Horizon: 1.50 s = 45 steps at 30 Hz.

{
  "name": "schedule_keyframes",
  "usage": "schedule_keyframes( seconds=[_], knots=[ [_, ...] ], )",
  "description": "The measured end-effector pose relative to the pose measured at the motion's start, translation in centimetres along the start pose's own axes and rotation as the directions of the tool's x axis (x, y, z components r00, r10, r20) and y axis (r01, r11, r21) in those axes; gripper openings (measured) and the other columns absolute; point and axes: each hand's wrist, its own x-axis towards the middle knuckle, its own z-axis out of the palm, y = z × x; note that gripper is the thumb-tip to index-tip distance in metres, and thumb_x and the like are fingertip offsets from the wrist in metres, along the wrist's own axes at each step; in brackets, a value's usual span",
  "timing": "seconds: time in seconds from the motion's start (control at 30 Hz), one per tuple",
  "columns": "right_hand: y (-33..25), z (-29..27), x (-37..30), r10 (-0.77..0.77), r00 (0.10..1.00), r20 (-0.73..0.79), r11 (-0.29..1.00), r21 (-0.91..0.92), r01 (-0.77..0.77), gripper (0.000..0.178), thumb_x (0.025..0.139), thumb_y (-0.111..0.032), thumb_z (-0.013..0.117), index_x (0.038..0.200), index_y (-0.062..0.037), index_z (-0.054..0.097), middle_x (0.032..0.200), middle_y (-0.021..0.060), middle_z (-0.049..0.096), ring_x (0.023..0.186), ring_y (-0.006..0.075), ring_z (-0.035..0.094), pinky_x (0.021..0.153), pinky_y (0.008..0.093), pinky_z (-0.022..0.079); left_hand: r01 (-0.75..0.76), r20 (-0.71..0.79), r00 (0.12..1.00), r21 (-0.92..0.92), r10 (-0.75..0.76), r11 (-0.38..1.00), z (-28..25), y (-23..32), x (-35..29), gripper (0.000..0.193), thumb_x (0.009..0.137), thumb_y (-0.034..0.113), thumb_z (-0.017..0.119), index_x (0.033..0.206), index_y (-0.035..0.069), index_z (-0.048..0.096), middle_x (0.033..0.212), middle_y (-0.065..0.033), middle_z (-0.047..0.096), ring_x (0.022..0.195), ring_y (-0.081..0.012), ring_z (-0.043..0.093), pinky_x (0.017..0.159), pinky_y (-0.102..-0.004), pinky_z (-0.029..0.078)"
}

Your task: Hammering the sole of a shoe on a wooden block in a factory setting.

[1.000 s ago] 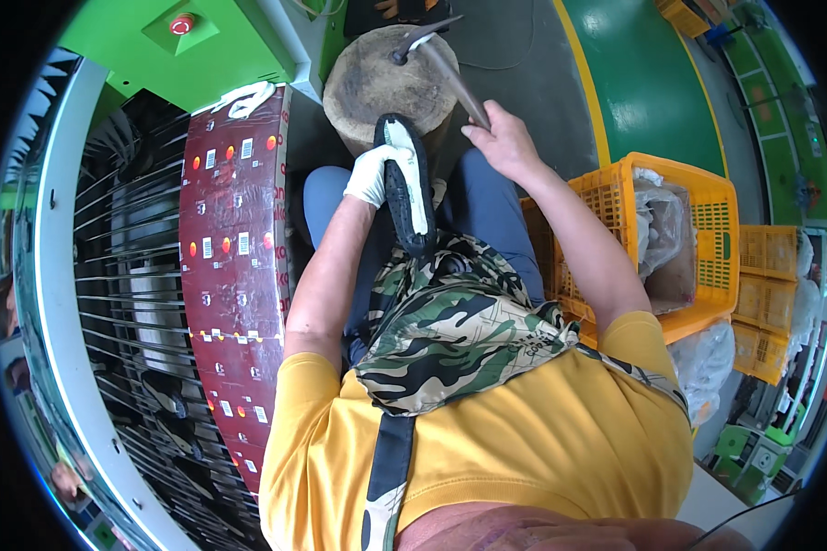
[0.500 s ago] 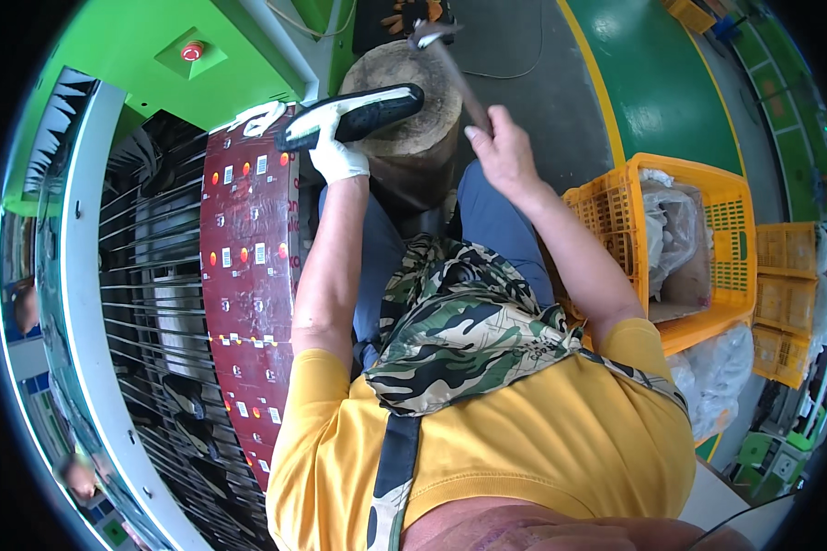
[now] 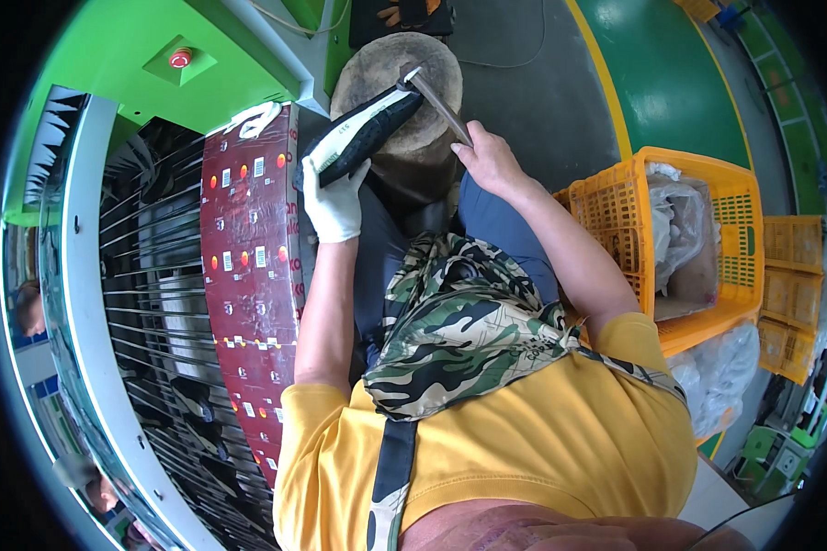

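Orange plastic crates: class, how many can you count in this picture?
3. One large crate holding clear bags stands at the person's right; two smaller crates are stacked by the right edge. More may be hidden there.

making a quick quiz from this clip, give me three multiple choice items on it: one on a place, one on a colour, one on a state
1. Where does the dark shoe sole lie?
A. in the orange crate
B. across the wooden stump
C. on the floor

2. What colour is the glove on the left hand?
A. white
B. blue
C. black

3. What is the right hand doing?
A. hanging open and empty
B. resting in the crate
C. gripping a hammer by its handle

Answers:
1. B: the sole's far end rests over the wooden stump, with the gloved hand holding its near end.
2. A: the glove shows white against the dark sole.
3. C: the fingers are closed round the handle of the hammer, whose head is at the sole's tip; the orange crate sits apart, to the right.
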Motion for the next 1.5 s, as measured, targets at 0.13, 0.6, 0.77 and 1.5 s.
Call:
schedule_keyframes(
  seconds=[0.13,0.6,0.77,1.5],
  knots=[
    [0.2,-0.3,0.6,-0.007,0.999,0.037,0.999,0.035,0.005,0.031,0.100,-0.026,0.064,0.099,0.0005,0.050,0.085,0.0264,0.065,0.086,0.0484,0.064,0.074,0.0535,0.049,0.225,-0.014,0.974,0.127,-0.225,0.966,-1.7,3.4,-0.8,0.058,0.104,0.045,0.056,0.140,0.000,0.056,0.135,-0.0195,0.064,0.124,-0.0370,0.062,0.100,-0.0530,0.055],
    [-3.2,-5.8,2.2,-0.156,0.987,-0.031,0.988,-0.008,0.156,0.042,0.095,-0.021,0.068,0.131,-0.0054,0.054,0.096,0.0264,0.071,0.094,0.0461,0.070,0.081,0.0541,0.055,0.601,0.027,0.768,0.314,-0.639,0.735,1.2,2.3,-3.8,0.045,0.089,0.007,0.070,0.131,-0.005,0.060,0.118,-0.0232,0.073,0.080,-0.0241,0.074,0.054,-0.0258,0.049],
    [-8.9,-9.6,3.1,-0.348,0.838,-0.421,0.927,-0.023,0.374,0.043,0.098,-0.020,0.067,0.134,-0.0028,0.051,0.084,0.0227,0.071,0.077,0.0449,0.071,0.065,0.0507,0.055,0.568,-0.064,0.806,0.362,-0.588,0.739,2.2,1.4,-5.0,0.039,0.091,0.006,0.068,0.129,-0.002,0.061,0.118,-0.0219,0.073,0.079,-0.0207,0.071,0.053,-0.0248,0.046],
    [-3.0,-4.1,2.0,-0.126,0.991,0.037,0.955,-0.267,0.131,0.039,0.093,-0.021,0.069,0.119,0.0034,0.052,0.081,0.0269,0.069,0.078,0.0480,0.069,0.071,0.0559,0.056,0.550,-0.061,0.828,0.276,-0.557,0.788,2.7,0.6,-3.9,0.037,0.094,0.008,0.066,0.128,-0.004,0.060,0.122,-0.0253,0.071,0.076,-0.0199,0.068,0.050,-0.0224,0.044]
  ],
)
